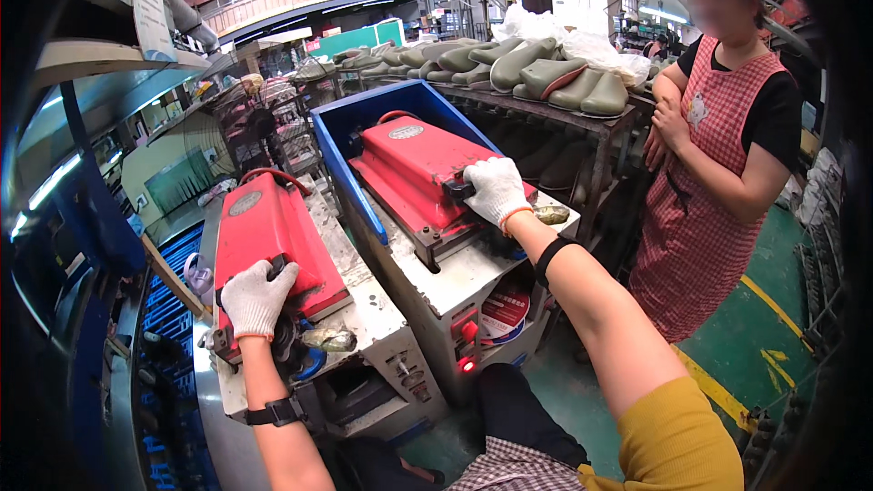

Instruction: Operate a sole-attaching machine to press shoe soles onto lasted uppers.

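Observation:
Both hands wear white knit gloves with orange cuffs. My left hand (258,300) is closed round a black handle (278,265) at the near end of the left red machine cover (259,236). To the right and farther off, my right hand (496,187) grips the black handle (457,189) of a second red cover (414,159). Both covers lie lowered on white machine bases, and what is under them is hidden. A worn, taped knob (329,338) sticks out near my left hand; a similar knob (552,215) shows just beyond my right hand.
A blue guard (329,141) surrounds the right machine's far end. Several olive clogs (600,91) crowd a metal rack (582,118) behind it. At the right stands a person (705,173) in a red checked apron, hands together. Blue slatted conveyor (173,309) runs along the left.

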The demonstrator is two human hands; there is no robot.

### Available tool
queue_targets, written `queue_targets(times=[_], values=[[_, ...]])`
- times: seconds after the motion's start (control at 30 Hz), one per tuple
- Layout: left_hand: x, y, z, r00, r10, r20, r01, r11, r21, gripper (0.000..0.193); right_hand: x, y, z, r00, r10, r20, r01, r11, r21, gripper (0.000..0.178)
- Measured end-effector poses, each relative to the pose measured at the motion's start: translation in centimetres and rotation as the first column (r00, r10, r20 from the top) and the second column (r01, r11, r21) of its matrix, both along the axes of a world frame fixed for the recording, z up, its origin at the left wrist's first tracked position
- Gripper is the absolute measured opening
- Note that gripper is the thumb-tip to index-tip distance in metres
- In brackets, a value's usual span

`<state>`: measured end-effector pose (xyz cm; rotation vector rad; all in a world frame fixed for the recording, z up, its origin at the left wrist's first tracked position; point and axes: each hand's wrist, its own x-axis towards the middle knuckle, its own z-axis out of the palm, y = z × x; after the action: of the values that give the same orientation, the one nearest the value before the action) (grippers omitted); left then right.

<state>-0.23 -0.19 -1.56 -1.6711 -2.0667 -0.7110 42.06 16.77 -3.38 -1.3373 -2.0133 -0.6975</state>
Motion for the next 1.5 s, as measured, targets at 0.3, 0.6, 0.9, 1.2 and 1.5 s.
queue_targets(times=[0.3, 0.6, 0.9, 1.2, 1.5], values=[[-0.14, 0.09, 0.11, 1.000, 0.005, 0.018, -0.005, 1.000, 0.018, 0.056, -0.29, 0.22, 0.15, 0.999, 0.036, -0.026, -0.034, 0.998, 0.061, 0.014], [0.50, -0.42, 0.22, 1.000, 0.009, 0.005, -0.009, 1.000, 0.001, 0.057, 0.22, -0.34, -0.30, 1.000, 0.025, 0.009, -0.026, 0.997, 0.068, 0.015], [-0.12, 0.18, 0.00, 1.000, -0.005, -0.016, 0.005, 1.000, 0.016, 0.057, -0.18, -0.02, -0.01, 0.999, 0.034, -0.026, -0.033, 0.998, 0.051, 0.016], [0.31, 0.04, 0.17, 1.000, 0.000, -0.027, -0.001, 1.000, -0.003, 0.058, 0.01, 0.10, -0.25, 0.999, 0.018, -0.028, -0.017, 0.999, 0.036, 0.015], [-0.40, 0.14, -0.13, 1.000, -0.005, -0.009, 0.005, 1.000, 0.003, 0.058, -0.33, 0.04, -0.26, 0.999, 0.010, -0.043, -0.011, 1.000, -0.021, 0.016]])
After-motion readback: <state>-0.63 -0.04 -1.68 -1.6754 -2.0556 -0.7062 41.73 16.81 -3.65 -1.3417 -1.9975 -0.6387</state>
